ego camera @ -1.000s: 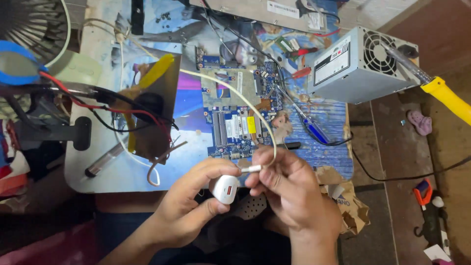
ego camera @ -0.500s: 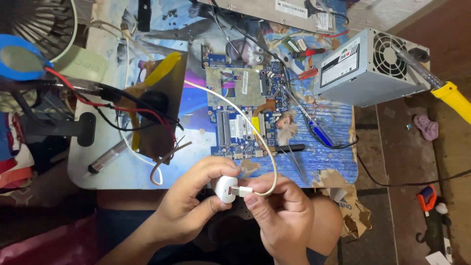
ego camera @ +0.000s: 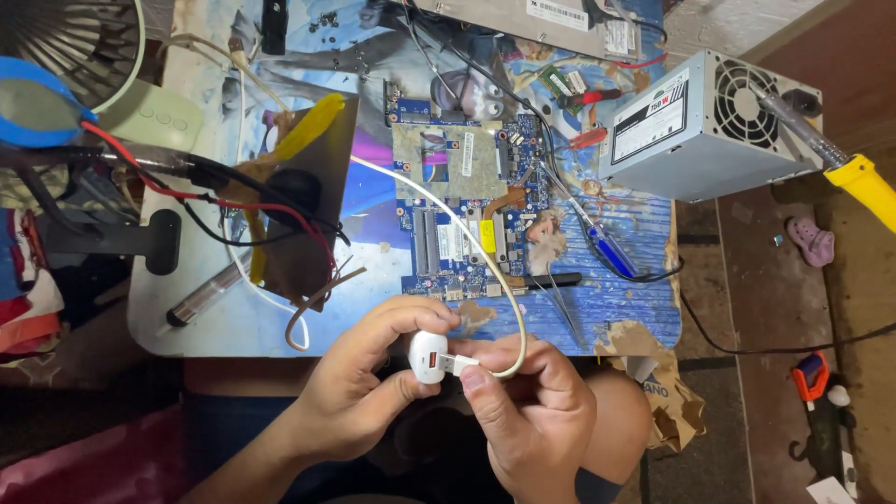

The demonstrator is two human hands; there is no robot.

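My left hand [ego camera: 369, 383] grips a small white charger block [ego camera: 427, 356] with a red-lined port, held below the near table edge over my lap. My right hand [ego camera: 527, 411] pinches the metal plug [ego camera: 461, 362] of a white cable [ego camera: 471, 233], and the plug's tip is in the block's port. The cable loops from my fingers up over a blue laptop motherboard [ego camera: 467, 205] lying flat on the table and runs to the left.
A grey power supply box [ego camera: 709, 126] stands at the right of the table. A blue-handled screwdriver [ego camera: 611, 252] and tweezers [ego camera: 560, 303] lie beside the board. Red and black wires [ego camera: 233, 201], a fan [ego camera: 65, 37] and a yellow-handled soldering iron [ego camera: 863, 187] crowd the edges.
My hands came together: the right hand brought the cable plug down to the white block and into its port. Both hands dropped lower toward my lap.
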